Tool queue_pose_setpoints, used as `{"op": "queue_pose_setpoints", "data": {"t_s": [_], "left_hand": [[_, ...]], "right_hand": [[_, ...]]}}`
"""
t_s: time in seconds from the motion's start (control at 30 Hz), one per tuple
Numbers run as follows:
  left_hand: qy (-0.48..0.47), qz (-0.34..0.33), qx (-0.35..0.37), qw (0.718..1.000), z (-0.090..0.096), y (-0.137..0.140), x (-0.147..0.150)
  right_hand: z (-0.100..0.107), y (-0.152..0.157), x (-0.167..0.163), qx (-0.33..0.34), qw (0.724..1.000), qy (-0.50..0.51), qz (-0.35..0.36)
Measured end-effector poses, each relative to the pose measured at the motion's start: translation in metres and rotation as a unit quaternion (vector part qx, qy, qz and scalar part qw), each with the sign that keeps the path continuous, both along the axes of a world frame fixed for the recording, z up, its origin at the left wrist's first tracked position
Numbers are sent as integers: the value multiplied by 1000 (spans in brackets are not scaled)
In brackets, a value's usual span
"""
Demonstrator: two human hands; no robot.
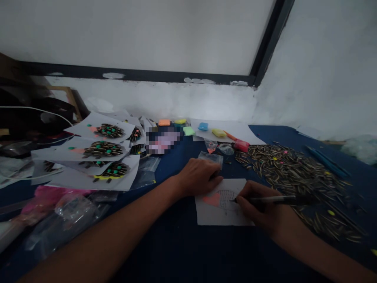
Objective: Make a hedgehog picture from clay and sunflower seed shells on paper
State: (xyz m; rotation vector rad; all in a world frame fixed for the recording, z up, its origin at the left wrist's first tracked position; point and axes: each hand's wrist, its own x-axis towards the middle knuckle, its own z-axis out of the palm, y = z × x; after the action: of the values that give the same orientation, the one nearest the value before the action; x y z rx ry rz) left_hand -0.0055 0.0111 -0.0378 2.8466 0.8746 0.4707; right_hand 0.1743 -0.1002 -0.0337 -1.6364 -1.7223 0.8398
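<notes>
Head view: blue counter (173, 245), running across the lower half.
Stack (85, 179): seed-covered papers, 10 o'clock from the sheet (206, 218).
Seeds (291, 173): loose striped pile, 2 o'clock from the sheet.
Sheet: flat, at 5 o'clock from mid-view.
Left hand (198, 177): resting on its 11 o'clock edge, apparently steadying; whether wide or narrow, cannot tell.
Right hand (265, 210): at 3 o'clock, pinching the pen (272, 199).
Pen: tip at the marks (226, 196); next move likely calls for steady, small strokes.
Marks: beside a pink patch (211, 199); drawing them seems the step in hand.
</notes>
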Motion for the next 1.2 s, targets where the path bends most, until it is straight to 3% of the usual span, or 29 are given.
{"op": "queue_pose_setpoints", "data": {"t_s": [0.57, 1.2], "left_hand": [[-9, -6, 5, 1000, -1, 1, 0], [7, 4, -3, 1000, 1, -1, 0]], "right_hand": [[11, -2, -3, 9, 999, 3, -35], [6, -1, 0, 1, 1000, -6, -22]]}}
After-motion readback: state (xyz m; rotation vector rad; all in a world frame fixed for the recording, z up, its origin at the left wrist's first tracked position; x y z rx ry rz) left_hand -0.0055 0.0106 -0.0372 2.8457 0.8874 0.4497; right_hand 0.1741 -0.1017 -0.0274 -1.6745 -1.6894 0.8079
